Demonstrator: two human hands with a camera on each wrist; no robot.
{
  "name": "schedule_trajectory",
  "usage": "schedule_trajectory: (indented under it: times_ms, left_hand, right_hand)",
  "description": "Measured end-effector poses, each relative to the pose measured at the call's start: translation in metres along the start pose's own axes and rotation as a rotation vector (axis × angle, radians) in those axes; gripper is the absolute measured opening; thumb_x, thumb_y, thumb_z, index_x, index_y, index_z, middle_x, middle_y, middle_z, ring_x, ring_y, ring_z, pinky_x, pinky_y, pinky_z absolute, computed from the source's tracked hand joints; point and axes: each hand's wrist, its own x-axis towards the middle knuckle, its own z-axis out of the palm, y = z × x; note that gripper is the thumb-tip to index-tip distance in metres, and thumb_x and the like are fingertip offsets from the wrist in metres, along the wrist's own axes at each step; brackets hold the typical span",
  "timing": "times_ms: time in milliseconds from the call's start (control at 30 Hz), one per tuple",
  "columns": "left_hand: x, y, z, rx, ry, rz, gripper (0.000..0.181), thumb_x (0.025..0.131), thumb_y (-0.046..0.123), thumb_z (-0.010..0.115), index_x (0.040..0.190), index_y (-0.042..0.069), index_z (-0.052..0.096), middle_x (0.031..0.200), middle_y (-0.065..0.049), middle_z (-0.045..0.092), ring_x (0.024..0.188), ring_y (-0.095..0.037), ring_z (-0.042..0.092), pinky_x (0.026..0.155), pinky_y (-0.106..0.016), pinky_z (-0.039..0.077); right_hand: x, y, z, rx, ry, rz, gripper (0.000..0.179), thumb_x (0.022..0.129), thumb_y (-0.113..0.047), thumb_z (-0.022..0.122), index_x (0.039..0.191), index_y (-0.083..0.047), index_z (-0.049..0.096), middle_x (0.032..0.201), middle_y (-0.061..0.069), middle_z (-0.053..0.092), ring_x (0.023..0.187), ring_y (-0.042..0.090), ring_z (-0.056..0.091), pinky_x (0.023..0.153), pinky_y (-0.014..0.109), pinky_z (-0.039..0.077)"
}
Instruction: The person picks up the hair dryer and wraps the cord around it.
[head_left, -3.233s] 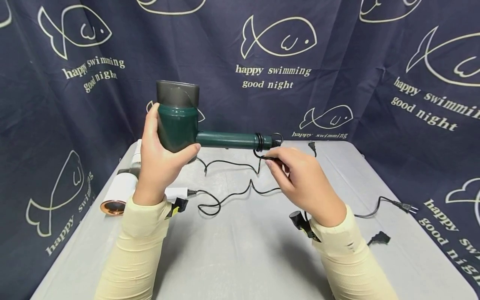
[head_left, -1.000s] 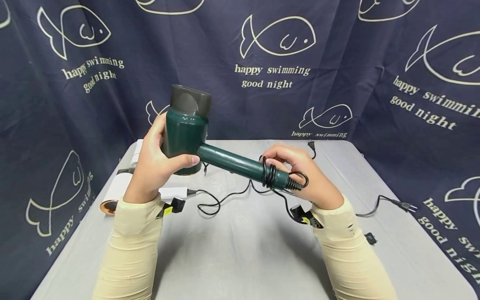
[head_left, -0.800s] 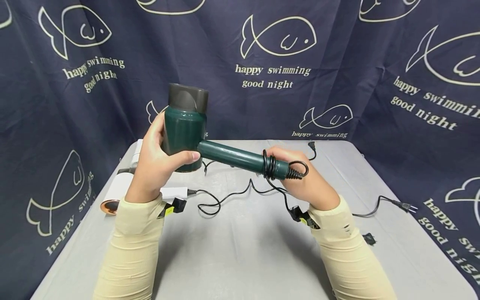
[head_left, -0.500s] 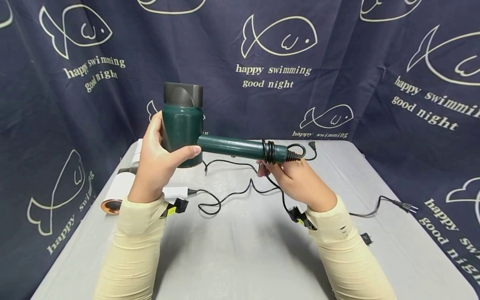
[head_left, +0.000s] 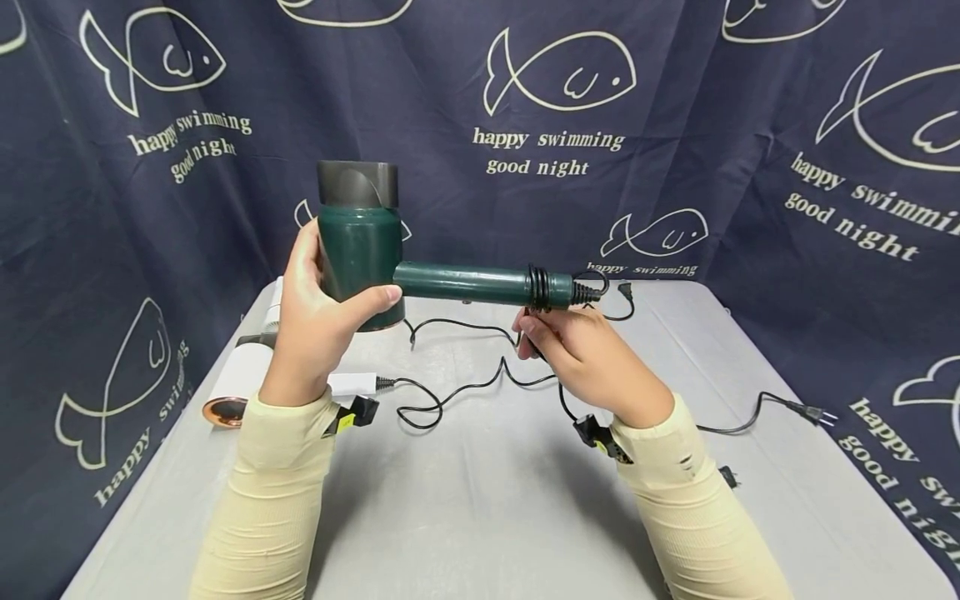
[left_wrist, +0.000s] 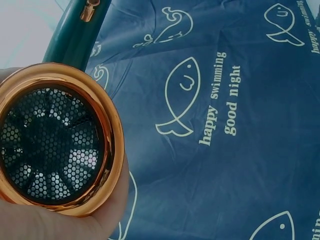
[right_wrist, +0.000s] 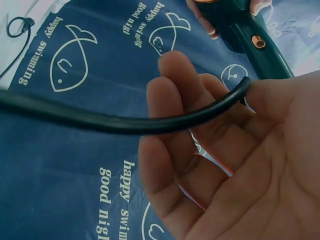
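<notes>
A dark green hair dryer [head_left: 362,250] with a grey nozzle [head_left: 358,185] is held above the table, its handle level and pointing right. My left hand [head_left: 311,321] grips the barrel, thumb across the front. In the left wrist view the copper-ringed intake grille [left_wrist: 52,145] faces the camera. Several turns of black cord [head_left: 540,287] circle the handle near its end. Just below them my right hand [head_left: 600,367] pinches the loose cord between thumb and index finger. In the right wrist view that cord [right_wrist: 125,125] runs across the curved fingers.
On the grey table [head_left: 465,517], a white hair dryer [head_left: 243,371] with a copper rim lies at left, partly behind the left hand. Its black cord [head_left: 420,408] trails right. A two-pin plug [head_left: 813,414] lies at right, another plug [head_left: 626,290] at the back, a third [head_left: 728,477] beside the right sleeve.
More cord turns circle the handle than at first. The right hand has passed from behind the handle to beneath it. The handle's end, dipped a second ago, has risen level; the barrel shifted left.
</notes>
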Motion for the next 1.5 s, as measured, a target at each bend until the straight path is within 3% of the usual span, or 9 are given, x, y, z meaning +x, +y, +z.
schedule_trajectory:
  times_ms: [233,433,667,733,1033,1200,1500]
  left_hand:
    - [0.001,0.000,0.000,-0.019,0.027,0.012,0.084,0.073,-0.003,0.085,0.146,0.022,0.050,0.132,-0.009,0.061,0.117,-0.030,0.061,0.085,-0.034,0.057]
    - [0.001,0.000,0.001,0.006,0.060,0.032,0.088,0.073,-0.002,0.085,0.149,0.023,0.047,0.136,-0.007,0.058,0.121,-0.029,0.058,0.088,-0.034,0.056]
    - [-0.006,0.022,0.014,0.023,0.114,0.051,0.084,0.073,-0.004,0.081,0.147,0.017,0.048,0.130,-0.006,0.059,0.116,-0.025,0.058,0.089,-0.030,0.053]
    - [-0.006,0.022,0.015,0.021,0.122,0.056,0.084,0.073,-0.005,0.081,0.147,0.017,0.049,0.130,-0.006,0.059,0.115,-0.025,0.058,0.089,-0.030,0.053]
    - [-0.005,0.016,0.012,0.060,0.116,0.021,0.085,0.073,-0.004,0.082,0.147,0.020,0.048,0.131,-0.005,0.058,0.117,-0.025,0.058,0.088,-0.032,0.053]
    - [-0.005,0.016,0.014,0.068,0.108,0.034,0.086,0.072,-0.004,0.083,0.147,0.019,0.048,0.130,-0.005,0.058,0.114,-0.025,0.058,0.087,-0.032,0.052]
    - [-0.005,0.020,0.013,0.141,0.036,0.079,0.088,0.069,-0.007,0.084,0.147,0.019,0.052,0.127,-0.006,0.063,0.108,-0.023,0.059,0.085,-0.031,0.050]
  right_hand:
    - [-0.002,-0.002,0.001,-0.066,-0.041,0.004,0.024,0.110,-0.032,0.046,0.096,-0.026,0.064,0.078,-0.015,0.068,0.074,-0.001,0.065,0.075,0.028,0.055]
    - [-0.006,-0.008,0.000,-0.067,-0.048,-0.033,0.025,0.110,-0.031,0.047,0.091,-0.025,0.062,0.074,-0.016,0.062,0.066,0.000,0.060,0.068,0.026,0.053]
    - [-0.011,-0.015,-0.004,-0.128,-0.027,-0.068,0.019,0.110,-0.032,0.048,0.095,-0.025,0.058,0.068,-0.014,0.051,0.057,0.002,0.048,0.056,0.024,0.045]
    - [-0.012,-0.018,-0.006,-0.155,-0.014,-0.075,0.017,0.109,-0.033,0.050,0.097,-0.025,0.058,0.066,-0.016,0.046,0.055,0.002,0.045,0.054,0.024,0.043]
    - [-0.014,-0.026,-0.010,-0.267,0.087,-0.148,0.007,0.102,-0.028,0.060,0.098,-0.022,0.061,0.063,-0.016,0.042,0.053,0.002,0.039,0.051,0.025,0.037]
    - [-0.014,-0.027,-0.012,-0.262,0.146,-0.178,0.006,0.101,-0.024,0.061,0.096,-0.021,0.064,0.063,-0.016,0.044,0.053,0.001,0.039,0.051,0.023,0.037]
    - [-0.012,-0.025,-0.017,-0.237,0.337,-0.291,0.009,0.095,-0.017,0.062,0.091,-0.016,0.071,0.066,-0.012,0.049,0.058,0.003,0.041,0.054,0.020,0.035]
